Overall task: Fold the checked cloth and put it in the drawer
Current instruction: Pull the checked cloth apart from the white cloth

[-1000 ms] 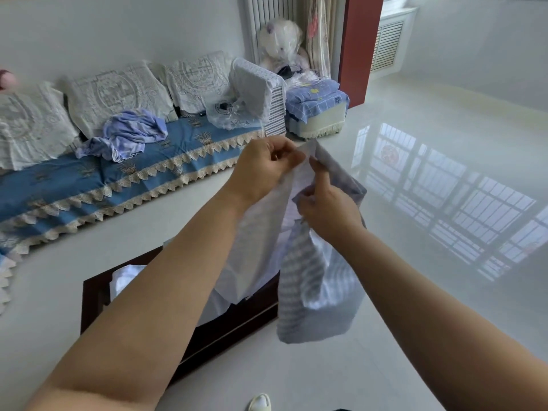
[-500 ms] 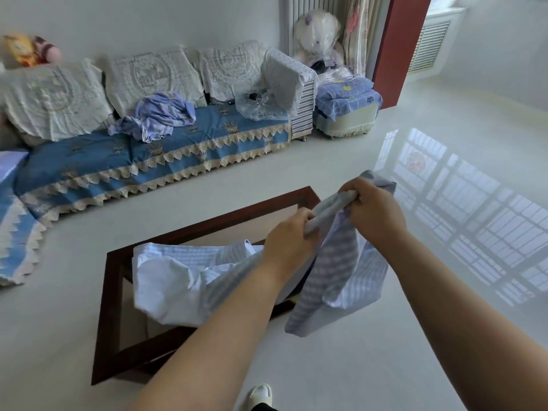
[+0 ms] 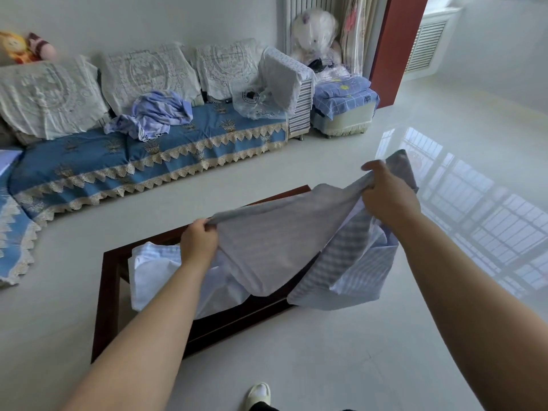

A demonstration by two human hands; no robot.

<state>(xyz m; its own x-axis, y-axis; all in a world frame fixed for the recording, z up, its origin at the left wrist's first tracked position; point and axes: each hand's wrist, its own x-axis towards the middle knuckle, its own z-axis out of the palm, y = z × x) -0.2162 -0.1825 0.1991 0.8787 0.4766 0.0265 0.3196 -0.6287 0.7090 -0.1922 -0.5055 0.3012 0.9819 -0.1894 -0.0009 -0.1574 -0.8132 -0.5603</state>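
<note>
The checked cloth (image 3: 275, 241), pale grey-blue with fine stripes and checks, hangs stretched between both hands above the drawer. My left hand (image 3: 199, 244) pinches its left upper edge. My right hand (image 3: 388, 194) grips the right upper edge, higher and farther away. The cloth sags in the middle and its lower folds drape over the drawer's right front corner. The dark wooden drawer (image 3: 108, 292) lies on the floor below, with a white cloth (image 3: 154, 271) bunched inside its left part.
A sofa with a blue lace-trimmed cover (image 3: 142, 155) runs along the wall, a crumpled lilac cloth (image 3: 157, 114) lying on it. A covered stool (image 3: 344, 108) stands to its right. Glossy pale floor (image 3: 370, 351) surrounds the drawer. A white slipper (image 3: 258, 394) shows at the bottom.
My hands have moved apart, left hand going left and down, right hand right and up, spreading the cloth out over the drawer. The view has dropped lower toward the drawer.
</note>
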